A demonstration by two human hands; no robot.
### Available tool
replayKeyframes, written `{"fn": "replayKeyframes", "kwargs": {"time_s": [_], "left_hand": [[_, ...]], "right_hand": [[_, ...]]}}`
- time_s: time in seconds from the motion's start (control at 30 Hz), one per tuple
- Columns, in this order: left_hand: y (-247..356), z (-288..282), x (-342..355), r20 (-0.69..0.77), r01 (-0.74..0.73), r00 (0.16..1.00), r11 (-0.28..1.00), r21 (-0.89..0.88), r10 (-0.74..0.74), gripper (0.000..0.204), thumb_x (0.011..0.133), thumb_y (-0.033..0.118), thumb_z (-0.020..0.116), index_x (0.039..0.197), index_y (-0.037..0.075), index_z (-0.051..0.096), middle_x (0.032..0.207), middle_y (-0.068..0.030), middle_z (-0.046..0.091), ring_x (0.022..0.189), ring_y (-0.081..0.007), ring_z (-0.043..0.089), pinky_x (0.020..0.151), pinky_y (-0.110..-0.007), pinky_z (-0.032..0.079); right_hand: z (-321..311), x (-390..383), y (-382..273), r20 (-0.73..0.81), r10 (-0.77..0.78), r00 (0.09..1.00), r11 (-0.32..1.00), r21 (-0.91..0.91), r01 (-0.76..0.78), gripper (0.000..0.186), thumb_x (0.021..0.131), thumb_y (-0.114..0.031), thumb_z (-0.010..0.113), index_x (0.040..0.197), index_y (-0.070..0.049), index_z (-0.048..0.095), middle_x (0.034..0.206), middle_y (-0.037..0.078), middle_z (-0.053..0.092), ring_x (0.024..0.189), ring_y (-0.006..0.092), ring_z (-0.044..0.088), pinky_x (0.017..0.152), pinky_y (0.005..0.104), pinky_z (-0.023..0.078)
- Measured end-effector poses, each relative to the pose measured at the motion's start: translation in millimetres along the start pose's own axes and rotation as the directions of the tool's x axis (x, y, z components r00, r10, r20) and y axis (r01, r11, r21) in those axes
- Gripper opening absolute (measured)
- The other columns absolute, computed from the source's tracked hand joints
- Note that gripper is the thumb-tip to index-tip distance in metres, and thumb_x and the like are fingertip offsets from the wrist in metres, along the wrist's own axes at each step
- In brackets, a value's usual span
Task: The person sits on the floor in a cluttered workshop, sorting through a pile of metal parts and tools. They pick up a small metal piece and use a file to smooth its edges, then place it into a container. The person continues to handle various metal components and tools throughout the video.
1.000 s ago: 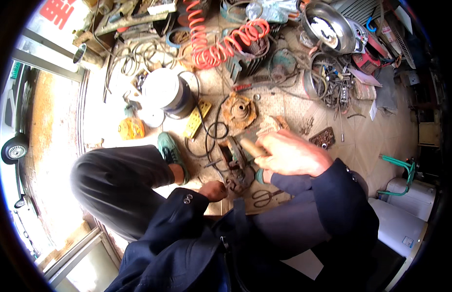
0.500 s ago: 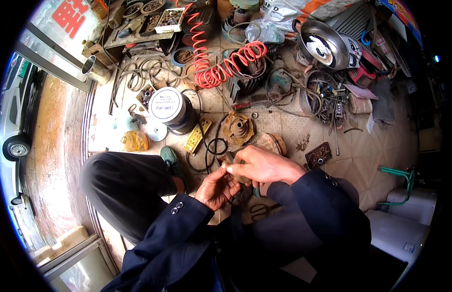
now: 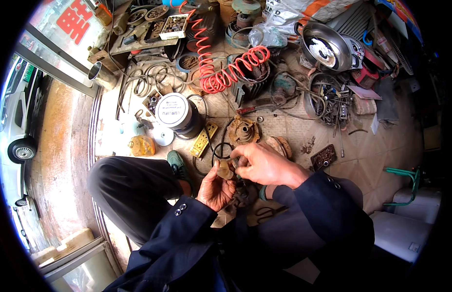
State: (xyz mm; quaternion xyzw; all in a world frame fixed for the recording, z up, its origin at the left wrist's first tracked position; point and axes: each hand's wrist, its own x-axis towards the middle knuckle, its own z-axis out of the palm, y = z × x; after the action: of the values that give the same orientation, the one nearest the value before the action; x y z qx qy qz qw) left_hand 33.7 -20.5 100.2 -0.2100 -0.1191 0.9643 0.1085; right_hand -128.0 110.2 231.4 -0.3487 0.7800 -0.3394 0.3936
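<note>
My left hand [image 3: 214, 192] is closed on a small yellowish-brown part [image 3: 225, 170], thumb along its side; its exact kind is unclear. My right hand [image 3: 272, 164] is right beside it, index finger and thumb curled toward the part. What lies between those right fingertips is too small to make out. Below my hands, between my legs, is a dark greasy mechanical piece [image 3: 242, 194], partly hidden. Just beyond them a rusty round flange [image 3: 243, 130] with a raised centre hub rests on the tiles, and brownish discs [image 3: 278, 146] lie beside my right hand.
A yellow power strip [image 3: 204, 139] and a white-lidded bucket [image 3: 173, 111] stand left of the flange. Red coiled hose [image 3: 214, 83] hangs ahead. To the right are a rusty square tray [image 3: 324, 156], a basin of tools [image 3: 328, 100] and a steel pan [image 3: 326, 46]. Scissors [image 3: 270, 212] lie near my right leg.
My right hand has drawn slightly back from my left, uncovering the yellowish-brown part in my left fingers. The whole view has shifted a little.
</note>
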Motion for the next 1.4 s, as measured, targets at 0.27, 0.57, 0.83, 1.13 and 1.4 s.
{"fn": "replayKeyframes", "kwargs": {"time_s": [0.27, 0.57, 0.83, 1.13, 1.4], "left_hand": [[-6, 2, -1, -0.02, -0.107, 0.994, 0.991, 0.083, 0.109, 0.042, 0.101, 0.035, 0.064, 0.13, 0.005, 0.058, 0.125, -0.01, 0.068, 0.112, -0.0249, 0.067, 0.1, -0.038, 0.056], [-9, 10, -5, 0.024, -0.101, 0.995, 0.978, 0.183, 0.098, 0.042, 0.1, 0.04, 0.065, 0.13, 0.012, 0.058, 0.121, -0.0038, 0.067, 0.109, -0.02, 0.065, 0.094, -0.035, 0.053], [-7, 7, -10, -0.193, -0.012, 0.978, 0.952, 0.307, 0.075, 0.027, 0.102, 0.022, 0.062, 0.123, 0.006, 0.064, 0.103, -0.0051, 0.073, 0.083, -0.0142, 0.067, 0.073, -0.029, 0.058], [11, -23, -8, -0.258, -0.049, 0.885, 0.629, 0.776, 0.387, 0.018, 0.095, 0.012, 0.061, 0.111, 0.005, 0.066, 0.097, -0.0054, 0.071, 0.08, -0.0147, 0.066, 0.075, -0.031, 0.054], [31, -68, -10, -0.387, 0.202, 0.776, 0.385, 0.901, 0.499, 0.019, 0.094, 0.016, 0.062, 0.105, 0.003, 0.069, 0.095, -0.0076, 0.074, 0.082, -0.0163, 0.069, 0.069, -0.033, 0.053]], "right_hand": [[14, 1, -1, -0.033, -0.253, 0.967, 0.953, -0.178, 0.243, 0.054, 0.074, -0.021, 0.083, 0.121, 0.0, 0.065, 0.099, 0.02, 0.068, 0.087, 0.0373, 0.068, 0.075, 0.0425, 0.054], [28, 2, -1, -0.211, -0.373, 0.904, 0.928, -0.101, 0.359, 0.03, 0.079, -0.014, 0.081, 0.105, -0.002, 0.072, 0.092, 0.015, 0.063, 0.084, 0.0358, 0.066, 0.073, 0.0423, 0.054], [10, 5, -5, -0.348, -0.206, 0.915, 0.97, 0.051, 0.238, 0.024, 0.08, -0.003, 0.078, 0.101, 0.0, 0.069, 0.093, 0.005, 0.069, 0.085, 0.0123, 0.065, 0.076, 0.0274, 0.052], [0, -6, 10, -0.342, -0.078, 0.937, 0.967, 0.204, 0.155, 0.025, 0.081, 0.0, 0.078, 0.103, 0.002, 0.067, 0.092, 0.003, 0.069, 0.085, 0.0068, 0.062, 0.075, 0.025, 0.052], [10, -11, 22, -0.285, 0.04, 0.958, 0.977, 0.212, 0.023, 0.025, 0.081, -0.003, 0.077, 0.103, 0.003, 0.068, 0.093, 0.006, 0.069, 0.085, 0.0095, 0.062, 0.076, 0.0275, 0.052]]}}
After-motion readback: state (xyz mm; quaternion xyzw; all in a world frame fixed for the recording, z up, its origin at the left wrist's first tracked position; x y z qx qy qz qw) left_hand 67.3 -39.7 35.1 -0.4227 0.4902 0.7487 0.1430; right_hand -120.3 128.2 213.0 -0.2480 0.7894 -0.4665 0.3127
